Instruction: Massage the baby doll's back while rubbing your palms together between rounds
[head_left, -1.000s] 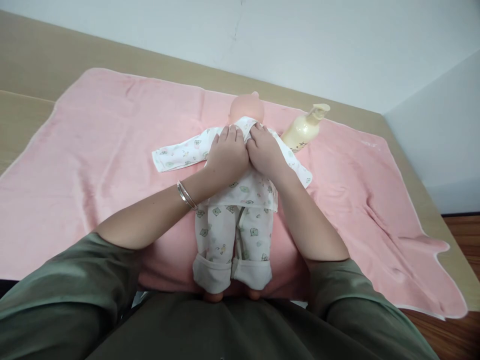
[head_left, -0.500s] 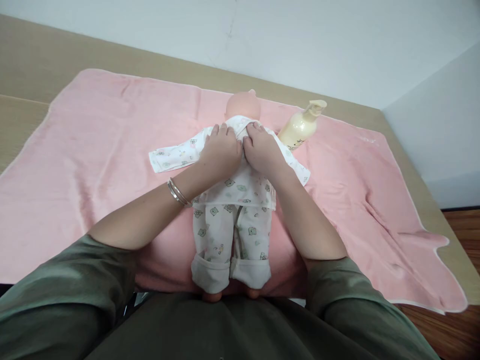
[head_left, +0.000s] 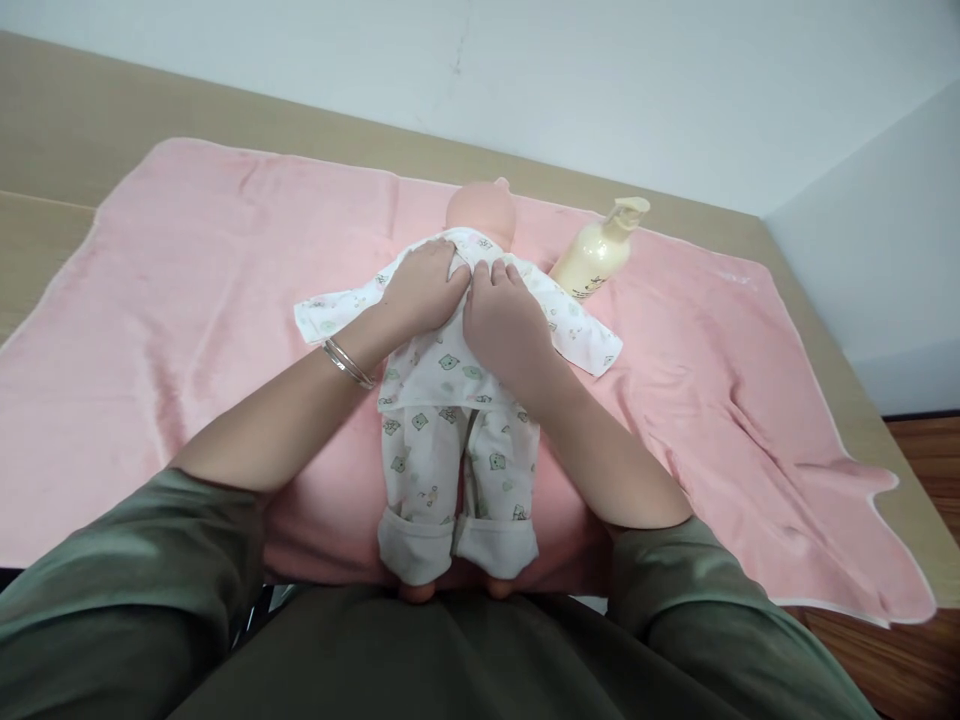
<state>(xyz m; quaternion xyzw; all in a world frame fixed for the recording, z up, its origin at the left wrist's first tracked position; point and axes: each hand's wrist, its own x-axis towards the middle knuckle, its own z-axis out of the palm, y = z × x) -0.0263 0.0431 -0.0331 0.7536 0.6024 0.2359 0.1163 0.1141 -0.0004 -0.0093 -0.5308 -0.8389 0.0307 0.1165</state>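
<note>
A bald baby doll point(head_left: 482, 208) lies with its feet toward me, dressed in a white printed baby shirt point(head_left: 450, 365) and matching pants point(head_left: 424, 465) with turned-up cuffs. Both sleeves are spread outward. On the upper front of the shirt, just below the collar, my left hand point(head_left: 424, 285) has its fingers curled on the cloth, thumb pointing toward the middle. Close beside it my right hand point(head_left: 506, 320) is bent over the shirt's centre front, fingers together and thumb hidden. The cloth between the fingertips is mostly covered by my hands.
A pink blanket point(head_left: 225, 270) lies under the doll on a wooden table point(head_left: 315, 125). To the right of the doll's head a pale yellow pump bottle point(head_left: 600, 250) leans over at a tilt. A white wall point(head_left: 570, 90) rises behind the table.
My right hand has shifted slightly left and down on the shirt, showing more of the sleeve beside it. My left hand has moved a little left. The collar lies differently.
</note>
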